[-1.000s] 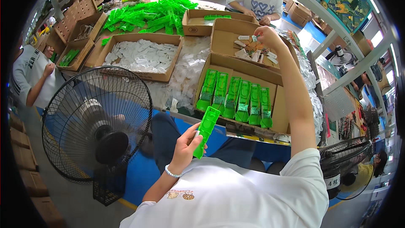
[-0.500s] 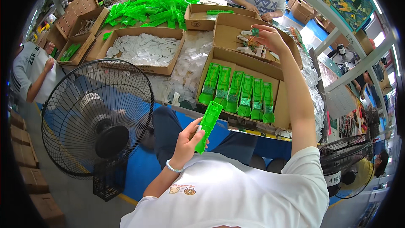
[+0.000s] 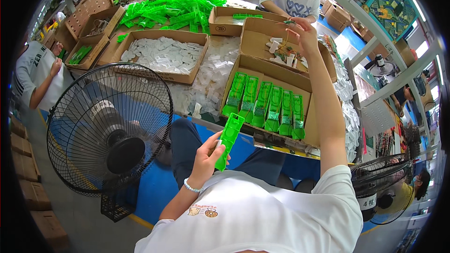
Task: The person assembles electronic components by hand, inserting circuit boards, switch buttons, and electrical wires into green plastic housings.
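Observation:
My left hand is closed around a long green plastic shell, held tilted above my lap. My right arm reaches out over the table. Between the fingertips of my right hand is a small green circuit board with thin wires trailing from it. It hangs above a cardboard box holding wired parts and white pieces. Nearer to me, an open cardboard tray holds a row of several green shells with wires and boards in them.
A cardboard tray of white plastic pieces lies left of centre, with a heap of green shells behind it. Clear plastic pieces cover the table between trays. A black fan stands at left. Another person sits opposite.
My right hand has risen slightly and farther away, lifting the circuit board and drawing its wires out of the box. My left hand still holds the green shell, now a little more upright.

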### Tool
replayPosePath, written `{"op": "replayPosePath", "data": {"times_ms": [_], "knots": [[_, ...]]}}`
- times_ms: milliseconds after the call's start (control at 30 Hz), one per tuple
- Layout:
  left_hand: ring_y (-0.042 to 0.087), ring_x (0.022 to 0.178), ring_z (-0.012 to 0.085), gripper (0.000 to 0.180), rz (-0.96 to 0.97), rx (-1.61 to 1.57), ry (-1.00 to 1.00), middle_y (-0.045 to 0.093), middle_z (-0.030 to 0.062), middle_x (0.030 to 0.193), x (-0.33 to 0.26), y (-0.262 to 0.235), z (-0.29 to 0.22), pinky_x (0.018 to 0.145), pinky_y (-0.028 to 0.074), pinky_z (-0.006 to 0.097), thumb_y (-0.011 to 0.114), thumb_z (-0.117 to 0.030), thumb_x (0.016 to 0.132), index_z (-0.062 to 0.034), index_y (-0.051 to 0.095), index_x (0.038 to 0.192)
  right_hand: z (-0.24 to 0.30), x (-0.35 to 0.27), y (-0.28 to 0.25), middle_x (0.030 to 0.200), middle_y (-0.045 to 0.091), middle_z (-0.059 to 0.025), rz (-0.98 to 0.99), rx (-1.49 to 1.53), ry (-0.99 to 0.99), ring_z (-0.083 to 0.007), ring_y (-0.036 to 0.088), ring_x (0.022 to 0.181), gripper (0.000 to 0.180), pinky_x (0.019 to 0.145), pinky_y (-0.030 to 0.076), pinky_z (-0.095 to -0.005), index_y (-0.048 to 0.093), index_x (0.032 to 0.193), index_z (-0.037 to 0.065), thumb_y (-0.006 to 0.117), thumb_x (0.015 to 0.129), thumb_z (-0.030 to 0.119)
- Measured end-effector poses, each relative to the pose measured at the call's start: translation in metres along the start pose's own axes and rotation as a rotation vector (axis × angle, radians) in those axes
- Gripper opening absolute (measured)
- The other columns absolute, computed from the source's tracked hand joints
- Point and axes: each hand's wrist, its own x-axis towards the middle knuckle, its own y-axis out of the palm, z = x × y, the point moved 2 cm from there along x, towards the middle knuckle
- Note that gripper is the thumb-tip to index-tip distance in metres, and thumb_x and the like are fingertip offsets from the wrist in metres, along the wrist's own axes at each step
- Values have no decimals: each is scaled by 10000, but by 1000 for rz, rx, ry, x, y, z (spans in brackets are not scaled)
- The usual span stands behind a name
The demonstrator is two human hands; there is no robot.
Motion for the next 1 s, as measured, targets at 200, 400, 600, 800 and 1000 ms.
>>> {"op": "replayPosePath", "data": {"times_ms": [200, 400, 600, 800, 1000], "knots": [[631, 745, 151, 455, -7, -17, 6, 628, 94, 957, 0, -1, 2, 624, 558, 276, 515, -109, 962, 30, 411, 1382, 52, 1, 14, 1013, 672, -56, 157, -364, -186, -139, 637, 915, 240, 768, 519, -278, 660, 1079, 14, 640, 848, 75], [630, 808, 180, 568, 31, -46, 71, 567, 120, 1067, 3, 1, -5, 669, 562, 313, 493, -76, 951, -33, 255, 1466, 80, -10, 37, 964, 676, -49, 66, -383, -74, -118, 628, 882, 262, 741, 501, -260, 656, 1092, 12, 677, 843, 90], [625, 879, 308, 714, 162, -418, 189, 433, 217, 1276, 17, 25, -48, 722, 567, 419, 476, -21, 934, -235, 109, 1508, 114, -67, 66, 955, 674, -48, 117, -108, -2, -113, 634, 883, 248, 737, 505, -248, 663, 1058, 7, 707, 823, 71], [629, 862, 273, 473, 186, -163, 492, 499, 228, 1223, 41, 37, -93, 665, 578, 361, 538, -79, 941, -118, 383, 1385, 142, -153, 103, 916, 656, -44, 247, -136, -291, -114, 614, 790, 195, 691, 497, -251, 673, 959, -7, 717, 770, -14], [601, 900, 167, 281, 109, 369, 553, 496, 104, 1190, 47, 47, -114, 705, 552, 274, 648, -70, 890, -34, 642, 1168, 150, -228, 124, 813, 646, -65, 212, -353, -290, -151, 620, 711, 264, 637, 489, -272, 670, 962, 29, 770, 718, 42]]}}
